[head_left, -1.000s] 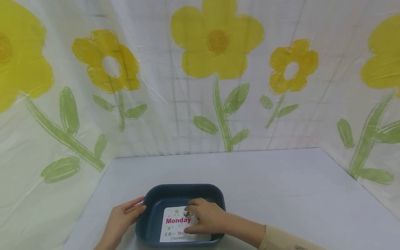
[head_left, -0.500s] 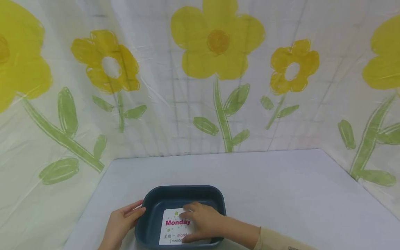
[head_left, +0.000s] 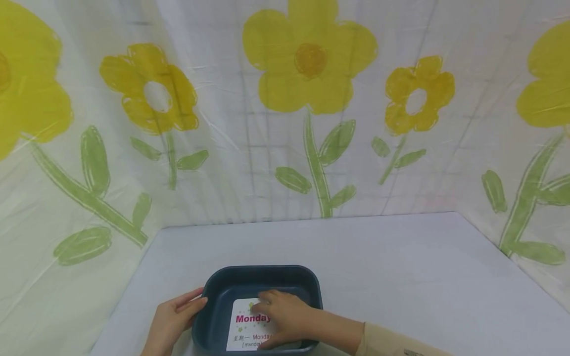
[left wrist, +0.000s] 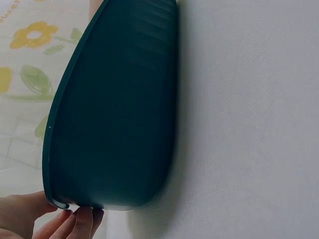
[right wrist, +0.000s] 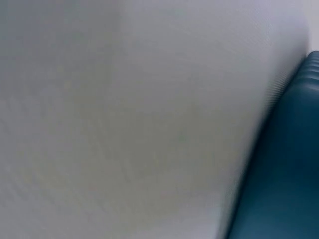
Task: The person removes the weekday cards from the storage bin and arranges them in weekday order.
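A deep plastic bin (head_left: 262, 276), dark teal-blue and smooth with a dull sheen, has a rectangular outline with generously rounded corners and a thin raised rim; the left wrist view shows its outer wall tapering toward the base, with faint ridges near the upper end. Inside lies 1 flashcard (head_left: 249, 326), white with a rounded corner at its upper left, printed "Monday" in bold magenta (with Chinese characters and a phonetic spelling below) among little green and yellow stars. The left hand (head_left: 173, 316) grasps the bin at its left side, thumb at the rim and fingers against the outer wall. The right hand (head_left: 285, 314) reaches in over the right wall, its fingers arched and spread over the flashcard, with the thumb near the lower edge; whether it grips the card or merely rests on it cannot be told. The flashcard lies directly beneath the right hand, its right part covered, while its left part shows beyond the fingertips. A loose beige sleeve (head_left: 392, 341) ends behind the right wrist. The bin stands on a white tabletop (head_left: 378, 267) with a fine woven texture, before a thin, creased white curtain (head_left: 222, 173) printed with 5 yellow flowers.
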The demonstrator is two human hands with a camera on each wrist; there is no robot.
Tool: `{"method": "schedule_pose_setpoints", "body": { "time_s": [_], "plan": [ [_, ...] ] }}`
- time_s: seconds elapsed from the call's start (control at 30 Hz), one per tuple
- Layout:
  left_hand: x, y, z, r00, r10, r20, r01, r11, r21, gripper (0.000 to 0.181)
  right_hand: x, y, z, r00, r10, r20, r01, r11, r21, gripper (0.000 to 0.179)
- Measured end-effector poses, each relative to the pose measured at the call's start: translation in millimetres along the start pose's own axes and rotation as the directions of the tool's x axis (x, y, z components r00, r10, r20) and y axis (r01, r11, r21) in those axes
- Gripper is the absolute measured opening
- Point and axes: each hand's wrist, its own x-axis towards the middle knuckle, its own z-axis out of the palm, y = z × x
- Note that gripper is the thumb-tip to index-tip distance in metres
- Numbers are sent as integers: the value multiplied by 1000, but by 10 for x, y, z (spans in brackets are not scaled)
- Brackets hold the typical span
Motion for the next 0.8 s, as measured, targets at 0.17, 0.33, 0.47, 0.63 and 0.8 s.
{"method": "schedule_pose_setpoints", "body": {
  "time_s": [0.17, 0.33, 0.47, 0.63, 0.8],
  "plan": [
    [-7, -12, 3, 1000, 0, -2, 0, 1000, -7, 70, 15, -32, -7, 1000, -25, -4, 25, 1000, 10, 67],
    [-15, -7, 2, 1000, -6, 0, 6, 1000, -12, 70, 27, -47, -9, 999, -47, -7, 47, 999, 22, 68],
    [-13, -2, 8, 1000, -6, -6, 6, 1000, -6, 68, 50, -43, -12, 999, -52, -7, 52, 999, 13, 68],
    [-12, -5, 11, 1000, -1, -12, 1, 1000, -5, 67, 70, -33, -29, 999, -36, 10, 36, 999, 18, 68],
    [-19, 9, 0, 1000, 9, -14, -9, 1000, -9, 67, 79, -13, -62, 999, -21, 42, 20, 999, 30, 68]
  ]
}}
